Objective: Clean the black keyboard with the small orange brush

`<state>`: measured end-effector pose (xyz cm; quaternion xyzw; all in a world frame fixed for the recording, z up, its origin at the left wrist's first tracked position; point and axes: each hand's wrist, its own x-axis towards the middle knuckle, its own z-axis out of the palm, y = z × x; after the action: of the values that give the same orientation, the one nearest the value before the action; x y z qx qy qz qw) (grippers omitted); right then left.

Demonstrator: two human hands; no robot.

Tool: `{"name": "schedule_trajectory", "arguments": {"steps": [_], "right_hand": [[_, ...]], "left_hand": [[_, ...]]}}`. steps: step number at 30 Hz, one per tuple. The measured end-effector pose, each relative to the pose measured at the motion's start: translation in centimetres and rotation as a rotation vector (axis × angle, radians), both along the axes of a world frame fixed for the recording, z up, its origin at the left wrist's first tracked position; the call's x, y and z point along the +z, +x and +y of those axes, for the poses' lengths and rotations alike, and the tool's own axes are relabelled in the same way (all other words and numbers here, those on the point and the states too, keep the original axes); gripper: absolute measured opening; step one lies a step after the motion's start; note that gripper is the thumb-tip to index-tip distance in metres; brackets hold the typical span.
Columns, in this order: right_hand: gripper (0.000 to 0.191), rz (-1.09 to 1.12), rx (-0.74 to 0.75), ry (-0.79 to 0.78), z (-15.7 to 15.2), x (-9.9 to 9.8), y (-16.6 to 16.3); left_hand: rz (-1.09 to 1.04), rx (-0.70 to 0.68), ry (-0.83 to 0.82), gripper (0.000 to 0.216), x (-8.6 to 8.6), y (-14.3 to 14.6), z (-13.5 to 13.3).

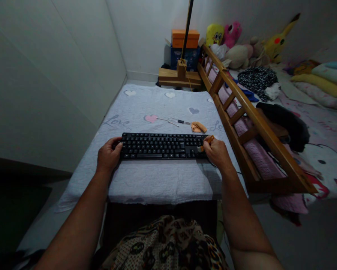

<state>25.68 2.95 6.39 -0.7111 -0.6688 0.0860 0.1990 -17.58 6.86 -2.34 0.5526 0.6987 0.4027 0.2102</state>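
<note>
A black keyboard [154, 146] lies flat across the cloth-covered table. Its left end is gripped by my left hand [110, 153], thumb on the near side of the edge. Over the keys at the right end, my right hand [215, 150] is closed round a small brush [210, 139] with an orange handle. The brush's pale tip points left and down at the keys; I cannot tell whether it touches them. Beyond the keyboard lie a crumpled orange cloth [198, 126] and a thin wire tool [180, 121] with a black middle part.
A pale cloth with hearts [148, 180] covers the table. Along the right runs a wooden bed rail [247, 108], with clothes and plush toys on the bed behind it. At the back stand a wooden base [168, 77] with a pole and an orange box [185, 38].
</note>
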Motion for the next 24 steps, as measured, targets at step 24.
{"name": "schedule_trajectory", "arguments": {"steps": [24], "right_hand": [[0.025,0.212,0.003,-0.01,-2.4,1.3,1.2]], "left_hand": [[0.004,-0.002,-0.004,0.036,0.4,0.2,0.0]]}}
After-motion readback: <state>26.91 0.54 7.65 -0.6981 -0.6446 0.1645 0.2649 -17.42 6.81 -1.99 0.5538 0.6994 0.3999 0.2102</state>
